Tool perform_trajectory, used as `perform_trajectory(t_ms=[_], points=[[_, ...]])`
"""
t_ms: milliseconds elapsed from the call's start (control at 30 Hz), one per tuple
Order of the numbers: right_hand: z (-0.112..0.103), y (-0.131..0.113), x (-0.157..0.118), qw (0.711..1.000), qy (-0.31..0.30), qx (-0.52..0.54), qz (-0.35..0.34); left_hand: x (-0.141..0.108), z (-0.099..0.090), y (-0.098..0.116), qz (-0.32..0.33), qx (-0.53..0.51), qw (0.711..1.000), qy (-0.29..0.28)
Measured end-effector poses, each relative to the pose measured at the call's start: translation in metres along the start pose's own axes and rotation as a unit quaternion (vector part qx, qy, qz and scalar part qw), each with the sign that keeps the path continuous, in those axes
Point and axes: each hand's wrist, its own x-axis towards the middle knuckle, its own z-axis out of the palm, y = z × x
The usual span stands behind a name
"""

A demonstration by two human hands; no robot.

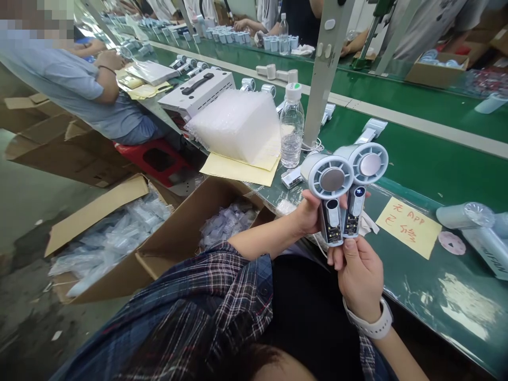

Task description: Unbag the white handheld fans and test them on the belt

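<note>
Two light-blue handheld fans stand side by side in front of me: a left fan [331,180] and a right fan [370,165]. Both handles have their front covers off, baring dark circuit boards with small round displays. A number is lit on the right fan's display; the left one looks dark. My left hand [309,214] is closed round the handles from the left side and behind, its fingers partly hidden. From below, my right hand [359,270], with a white watch on the wrist, pinches the handles' lower ends between thumb and fingers.
A water bottle [291,132] and white foam sheets [238,124] stand beyond my left hand. A handwritten yellow note [408,225] and more fans [468,217] lie at right. Cardboard boxes [174,233] hold bagged parts at lower left. A co-worker [91,90] sits at left.
</note>
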Motion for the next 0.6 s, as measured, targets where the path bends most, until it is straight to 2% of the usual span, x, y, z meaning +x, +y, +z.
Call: perform_trajectory(t_ms=[133,300,433,600], points=[[-0.002,0.002,-0.002,1.0,-0.01,0.002,-0.005,0.001,-0.001,0.001,-0.001,0.001,1.0,-0.019],[-0.003,0.004,0.003,1.0,-0.025,-0.013,0.008,0.001,-0.007,0.001,0.005,-0.065,0.997,-0.03],[-0.006,0.0,0.011,0.993,-0.017,-0.117,0.001,0.0,-0.011,0.003,0.02,-0.098,0.995,-0.022],[-0.008,-0.006,0.012,0.978,-0.018,-0.204,-0.035,0.0,-0.009,0.008,-0.005,-0.075,0.997,0.013]])
